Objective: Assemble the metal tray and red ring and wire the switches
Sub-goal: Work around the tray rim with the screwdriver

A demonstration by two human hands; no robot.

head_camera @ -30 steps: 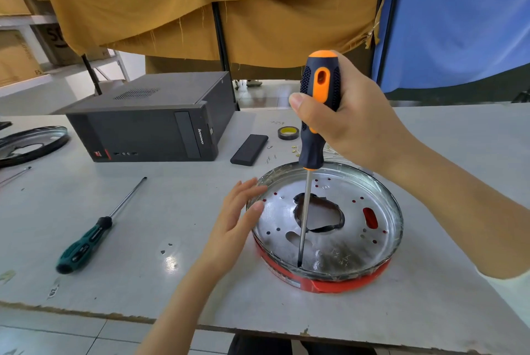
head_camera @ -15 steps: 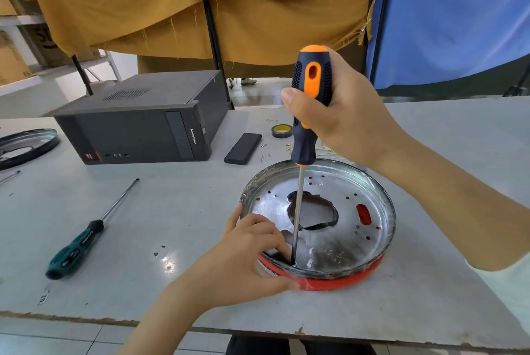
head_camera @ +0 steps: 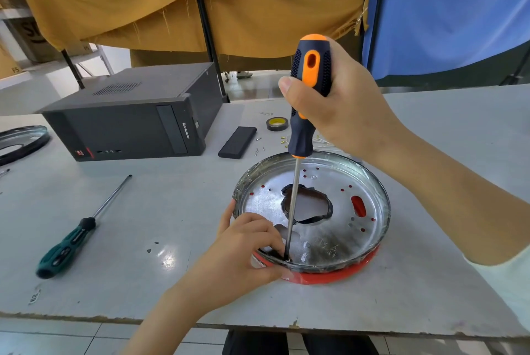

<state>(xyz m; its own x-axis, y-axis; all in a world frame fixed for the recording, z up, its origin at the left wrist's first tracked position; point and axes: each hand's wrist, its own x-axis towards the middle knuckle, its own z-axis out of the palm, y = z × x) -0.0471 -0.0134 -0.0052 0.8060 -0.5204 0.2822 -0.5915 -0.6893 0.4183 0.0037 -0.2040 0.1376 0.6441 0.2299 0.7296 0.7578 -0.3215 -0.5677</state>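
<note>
Upright, right hand (head_camera: 341,113) gripping screwdriver (head_camera: 308,90), left hand (head_camera: 243,251) pinching tray (head_camera: 381,202) rim

Tray (head_camera: 372,182) atop ring (head_camera: 338,275), on table (head_camera: 172,211)

Right hand (head_camera: 341,108) grips screwdriver (head_camera: 308,96) — tip in metal tray (head_camera: 372,182).

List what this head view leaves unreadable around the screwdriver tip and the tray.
- Tip of the orange screwdriver: hidden by the left hand fingers; any screw unseen.
- Red ring: mostly under the metal tray.
- Second tray: cut by left edge.
</note>
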